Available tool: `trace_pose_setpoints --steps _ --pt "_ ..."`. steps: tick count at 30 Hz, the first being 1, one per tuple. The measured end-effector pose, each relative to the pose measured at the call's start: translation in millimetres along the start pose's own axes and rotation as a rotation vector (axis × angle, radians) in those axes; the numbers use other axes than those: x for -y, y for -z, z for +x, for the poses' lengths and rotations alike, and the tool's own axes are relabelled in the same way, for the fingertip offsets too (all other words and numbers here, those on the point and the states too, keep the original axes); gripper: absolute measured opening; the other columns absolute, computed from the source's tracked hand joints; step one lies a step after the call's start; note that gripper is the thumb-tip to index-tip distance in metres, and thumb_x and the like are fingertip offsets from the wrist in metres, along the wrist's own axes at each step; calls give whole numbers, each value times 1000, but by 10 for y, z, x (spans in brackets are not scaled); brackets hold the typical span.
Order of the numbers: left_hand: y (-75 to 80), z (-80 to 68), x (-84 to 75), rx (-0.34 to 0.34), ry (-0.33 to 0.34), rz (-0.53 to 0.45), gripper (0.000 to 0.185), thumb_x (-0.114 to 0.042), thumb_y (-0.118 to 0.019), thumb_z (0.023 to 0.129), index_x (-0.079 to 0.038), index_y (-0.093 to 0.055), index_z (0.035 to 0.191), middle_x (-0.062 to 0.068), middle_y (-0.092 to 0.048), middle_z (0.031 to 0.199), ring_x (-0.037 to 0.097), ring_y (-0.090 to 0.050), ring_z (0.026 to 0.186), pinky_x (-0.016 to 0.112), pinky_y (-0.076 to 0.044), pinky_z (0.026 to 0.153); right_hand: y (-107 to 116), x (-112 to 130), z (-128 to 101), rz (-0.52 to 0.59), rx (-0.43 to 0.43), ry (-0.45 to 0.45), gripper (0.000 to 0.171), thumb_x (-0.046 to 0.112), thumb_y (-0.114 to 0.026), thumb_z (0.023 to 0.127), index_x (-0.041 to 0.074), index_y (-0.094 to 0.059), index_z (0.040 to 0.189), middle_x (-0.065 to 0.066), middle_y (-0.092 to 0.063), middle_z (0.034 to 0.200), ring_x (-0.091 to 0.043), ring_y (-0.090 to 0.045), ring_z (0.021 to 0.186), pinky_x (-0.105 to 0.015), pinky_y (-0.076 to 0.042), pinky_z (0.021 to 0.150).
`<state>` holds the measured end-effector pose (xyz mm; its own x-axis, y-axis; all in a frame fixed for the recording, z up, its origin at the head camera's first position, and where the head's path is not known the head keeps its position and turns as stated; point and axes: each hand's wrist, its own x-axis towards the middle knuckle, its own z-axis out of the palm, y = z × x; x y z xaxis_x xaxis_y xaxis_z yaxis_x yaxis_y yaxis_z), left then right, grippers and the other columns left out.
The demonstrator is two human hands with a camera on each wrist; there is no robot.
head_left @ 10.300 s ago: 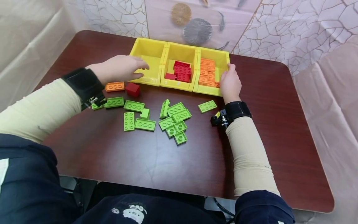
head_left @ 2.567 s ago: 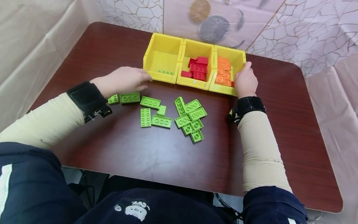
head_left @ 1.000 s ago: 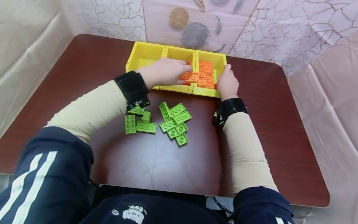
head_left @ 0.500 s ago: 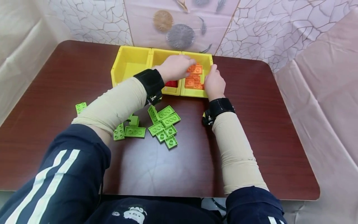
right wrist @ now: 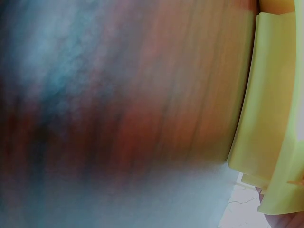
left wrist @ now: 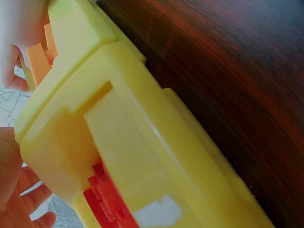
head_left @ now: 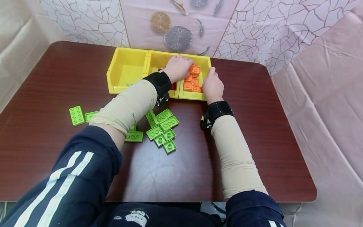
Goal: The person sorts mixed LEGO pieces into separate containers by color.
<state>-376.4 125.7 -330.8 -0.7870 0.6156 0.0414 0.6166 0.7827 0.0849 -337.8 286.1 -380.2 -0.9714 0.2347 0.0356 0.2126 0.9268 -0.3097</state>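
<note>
My left hand is over the divider between the middle and right compartments of a yellow three-part bin. Its fingertips are close over an orange brick that sits with several others in the right compartment. The left wrist view shows the fingers of that hand spread, with nothing between them. My right hand grips the bin's right end wall. Red bricks lie in the middle compartment, mostly hidden by the left hand in the head view.
Green bricks lie overlapping on the brown table in front of the bin. More green bricks are at the left, some covered by the left forearm. A patterned wall covering stands behind the table.
My left hand has carried an orange brick rightward over the middle compartment to the right one, and its fingers have let go. The right hand keeps its grip; the head view has shifted.
</note>
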Motion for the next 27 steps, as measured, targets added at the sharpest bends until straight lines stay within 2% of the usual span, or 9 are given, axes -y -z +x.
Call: trace_pose_setpoints --steps 6,12,17,21,24,27 --pt "-15 -19 60 38 21 -18 39 -22 -49 93 -10 -50 130 9 -52 132 33 -43 120 46 -32 97 -9 58 -12 11 12 -8 40 25 -36 100 11 -26 136 -15 -52 112 -33 -57 90 -46 -46 81" --pt "55 -170 128 4 -51 -12 40 -25 -50 94 -8 -50 130 11 -53 126 30 -49 116 44 -36 97 15 37 -2 15 -3 -26 39 25 -31 100 11 -26 137 -15 -53 115 -34 -57 93 -47 -46 82" --pt "170 -603 318 -39 -114 -53 34 -21 -52 93 -7 -56 124 11 -57 116 27 -54 106 41 -42 89 -28 83 -24 12 -47 -13 38 23 -30 100 11 -28 136 -16 -54 114 -37 -58 92 -49 -46 80" --pt "234 -1066 498 -57 -173 -92 31 -17 -56 91 -3 -59 119 12 -59 109 28 -56 99 42 -43 85 -49 78 -41 16 -70 12 39 22 -33 99 9 -29 135 -18 -54 114 -40 -58 91 -52 -45 78" --pt "258 -1432 658 -62 -206 -105 31 -15 -60 89 -2 -60 117 13 -60 109 29 -56 99 42 -43 87 -41 68 -44 21 -60 15 41 21 -33 98 9 -28 136 -19 -54 117 -41 -57 93 -53 -44 80" --pt "273 -1804 846 -61 -198 -96 31 -15 -63 88 -2 -61 116 13 -60 108 29 -56 100 41 -42 89 -27 63 -46 30 -40 16 43 21 -32 98 9 -25 138 -20 -52 121 -42 -56 96 -53 -43 82"
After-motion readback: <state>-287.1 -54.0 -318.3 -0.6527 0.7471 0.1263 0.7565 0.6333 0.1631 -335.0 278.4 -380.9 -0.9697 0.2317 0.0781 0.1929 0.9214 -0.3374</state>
